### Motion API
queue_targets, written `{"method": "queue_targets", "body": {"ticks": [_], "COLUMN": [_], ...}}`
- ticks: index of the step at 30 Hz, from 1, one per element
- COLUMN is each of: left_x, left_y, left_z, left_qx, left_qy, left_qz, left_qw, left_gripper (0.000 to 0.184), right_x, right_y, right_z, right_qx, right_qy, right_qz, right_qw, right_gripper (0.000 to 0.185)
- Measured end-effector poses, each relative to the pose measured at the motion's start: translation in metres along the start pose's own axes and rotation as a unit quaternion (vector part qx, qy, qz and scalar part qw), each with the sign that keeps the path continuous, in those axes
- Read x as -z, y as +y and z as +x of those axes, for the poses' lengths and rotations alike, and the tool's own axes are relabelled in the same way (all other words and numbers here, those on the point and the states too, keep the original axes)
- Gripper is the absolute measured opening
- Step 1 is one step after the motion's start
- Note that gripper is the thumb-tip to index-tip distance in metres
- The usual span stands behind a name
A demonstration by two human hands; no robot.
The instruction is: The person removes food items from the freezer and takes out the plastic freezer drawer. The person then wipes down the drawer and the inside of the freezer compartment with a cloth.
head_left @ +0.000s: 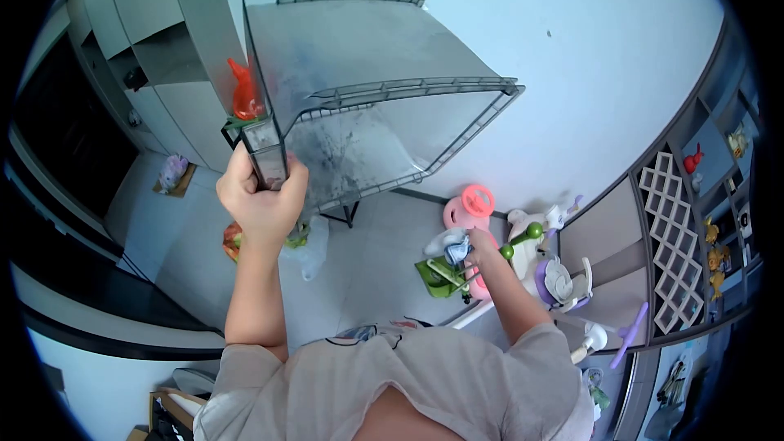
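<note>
A see-through grey plastic drawer (367, 41) is held up, tilted, in front of the white wall, with smudges and pale marks on its panels. My left hand (265, 192) is closed round its narrow front edge. Lower down on the right, my right hand (483, 247) is closed on a crumpled white and blue cloth (457, 250), apart from the drawer. Most of the right fingers are hidden by the cloth and the viewing angle.
Behind the drawer are a red bag (243, 91) and a clear plastic bag (307, 255). Near my right hand stand a pink toy seat (467, 211), a green ride-on handlebar (521, 241) and a purple-white toy (560, 282). Shelves with a white lattice (671, 237) line the right.
</note>
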State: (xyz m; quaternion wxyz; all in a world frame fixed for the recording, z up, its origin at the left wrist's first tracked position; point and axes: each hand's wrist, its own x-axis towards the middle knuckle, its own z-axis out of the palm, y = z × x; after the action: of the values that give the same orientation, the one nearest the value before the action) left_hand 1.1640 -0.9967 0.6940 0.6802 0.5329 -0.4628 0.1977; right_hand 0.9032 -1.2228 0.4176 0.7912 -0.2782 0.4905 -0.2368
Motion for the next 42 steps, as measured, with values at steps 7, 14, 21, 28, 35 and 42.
{"method": "queue_targets", "body": {"ticks": [7,14,21,28,35,42], "left_x": [0.005,0.022,0.042,0.055,0.065,0.072], "left_y": [-0.005,0.005,-0.001,-0.01,-0.011,-0.016], "left_z": [0.005,-0.004,-0.012,-0.019,-0.017,-0.016], "left_qx": [0.052,0.086,0.06,0.07,0.004,0.083], "left_qy": [0.027,0.038,0.029,0.066,0.02,0.069], "left_qz": [-0.075,-0.061,-0.038,-0.032,0.027,-0.006], "left_qw": [0.995,0.994,0.997,0.995,0.999,0.994], "left_gripper": [0.014,0.015,0.017,0.016,0.017,0.015], "right_x": [-0.146,-0.277,-0.318,-0.319,-0.325,-0.231], "right_y": [-0.05,-0.078,-0.057,-0.035,-0.054,-0.006], "right_z": [-0.105,-0.022,0.019,0.005,-0.017,-0.064], "right_qx": [0.296,0.76,0.703,0.565,0.454,0.553], "right_qy": [-0.1,0.032,0.101,0.118,0.038,0.137], "right_qz": [0.023,-0.428,-0.592,-0.66,-0.763,-0.667], "right_qw": [0.95,0.488,0.382,0.481,0.458,0.48], "right_gripper": [0.018,0.043,0.043,0.052,0.037,0.031]}}
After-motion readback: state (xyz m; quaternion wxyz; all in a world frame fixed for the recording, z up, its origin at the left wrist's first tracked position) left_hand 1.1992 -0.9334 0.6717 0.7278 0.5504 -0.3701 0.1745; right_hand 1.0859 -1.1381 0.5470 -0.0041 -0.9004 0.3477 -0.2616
